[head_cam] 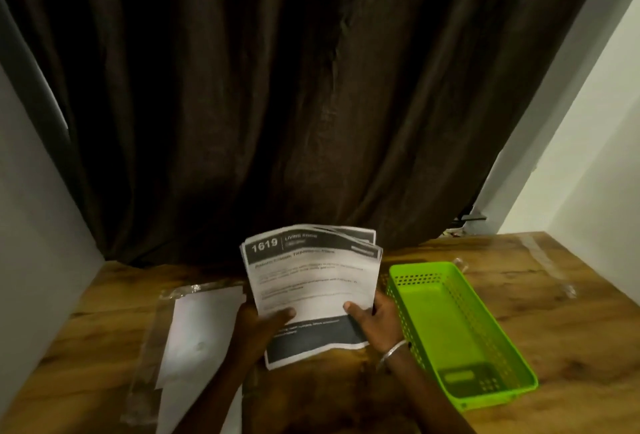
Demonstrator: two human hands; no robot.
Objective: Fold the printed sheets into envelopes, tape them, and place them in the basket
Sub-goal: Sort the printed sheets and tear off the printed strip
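- Holding the printed sheets (pixel 311 281) upright, left hand (pixel 263 324) and right hand (pixel 372 321) each pinch the stack's lower edge.
- Folding not begun; next, probably separating one sheet.

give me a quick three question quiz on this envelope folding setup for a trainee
1. True or false: the green basket already holds folded envelopes.
2. What grips the stack of printed sheets? A. the left hand only B. the right hand only C. both hands
3. Fill in: on the wooden table, the basket lies to the person's ___ of the stack.

Key: 1. false, no folded envelopes show in it. 2. C. 3. right.
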